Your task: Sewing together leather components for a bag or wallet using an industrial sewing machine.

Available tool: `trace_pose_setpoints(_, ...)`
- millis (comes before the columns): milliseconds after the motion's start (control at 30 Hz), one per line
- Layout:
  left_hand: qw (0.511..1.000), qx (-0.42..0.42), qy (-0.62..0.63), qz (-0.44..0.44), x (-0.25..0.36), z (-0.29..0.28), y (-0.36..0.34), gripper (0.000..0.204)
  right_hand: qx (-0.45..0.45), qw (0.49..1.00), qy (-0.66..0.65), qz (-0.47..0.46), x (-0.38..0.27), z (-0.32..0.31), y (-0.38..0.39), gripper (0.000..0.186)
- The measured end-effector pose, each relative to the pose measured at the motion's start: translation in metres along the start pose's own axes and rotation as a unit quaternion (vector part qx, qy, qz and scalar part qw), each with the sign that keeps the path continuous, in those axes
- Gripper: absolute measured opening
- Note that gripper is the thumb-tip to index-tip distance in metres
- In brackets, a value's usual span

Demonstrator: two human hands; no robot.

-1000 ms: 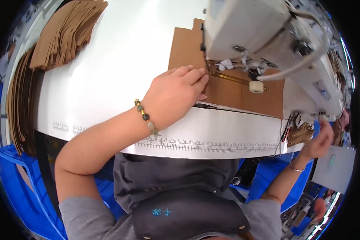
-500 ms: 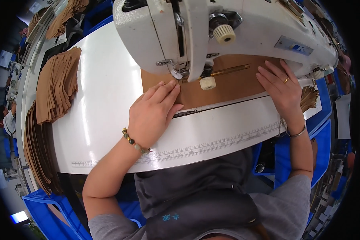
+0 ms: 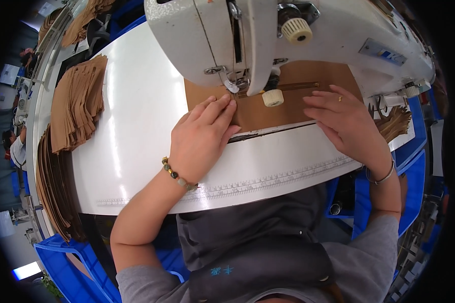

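A flat brown panel [image 3: 298,112] with a brass-coloured zipper [image 3: 293,88] set along it lies on the white machine bed, beneath the head of a white sewing machine [image 3: 192,43]. My left hand [image 3: 202,132] rests on the panel's left part, fingers stretched flat and close beside the presser foot [image 3: 232,87]. Over the panel's right part is my right hand [image 3: 338,118], its fingers extended and somewhat apart, holding nothing. Whether its fingertips touch the panel I cannot tell. The needle tip is hidden around the foot and my left fingertips.
Stacks of brown pieces [image 3: 81,103] sit on the left of the white table [image 3: 136,126]. More brown pieces [image 3: 393,122] lie at the right. Blue bins [image 3: 68,252] stand below both sides. A printed ruler strip [image 3: 237,187] follows the table's near edge. A person [image 3: 17,149] appears far left.
My right hand has shifted left and nearer to me from the panel's right end, uncovering that end. My left hand keeps its place by the presser foot. The whole view has shifted slightly.
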State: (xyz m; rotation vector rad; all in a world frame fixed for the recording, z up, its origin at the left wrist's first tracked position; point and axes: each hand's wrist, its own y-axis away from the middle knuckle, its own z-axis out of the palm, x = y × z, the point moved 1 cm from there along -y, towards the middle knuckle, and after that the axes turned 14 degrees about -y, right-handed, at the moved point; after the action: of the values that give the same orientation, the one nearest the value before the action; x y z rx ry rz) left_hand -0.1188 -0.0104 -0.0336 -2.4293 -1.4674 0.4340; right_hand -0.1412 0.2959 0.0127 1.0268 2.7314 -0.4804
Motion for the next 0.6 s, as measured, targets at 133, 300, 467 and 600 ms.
trace_pose_setpoints(133, 1.000, 0.006, 0.002, 0.005, 0.000, -0.001, -0.002, 0.042, 0.104, 0.990, -0.049, -0.080, -0.020, 0.043, -0.045, 0.022)
trace_pose_setpoints(300, 1.000, 0.023, 0.018, -0.002, -0.001, 0.000, -0.003, 0.038, 0.078, 0.993, -0.046, -0.081, -0.020, 0.074, -0.069, 0.020)
trace_pose_setpoints(467, 0.999, 0.027, 0.022, -0.015, 0.001, 0.000, -0.003, 0.036, 0.124, 0.987, -0.008, -0.098, -0.021, 0.080, -0.071, 0.020)
trace_pose_setpoints(600, 0.999, 0.035, 0.022, -0.003, -0.001, 0.000, -0.005, 0.035, 0.117, 0.989, -0.018, -0.094, -0.022, 0.084, -0.070, 0.017)
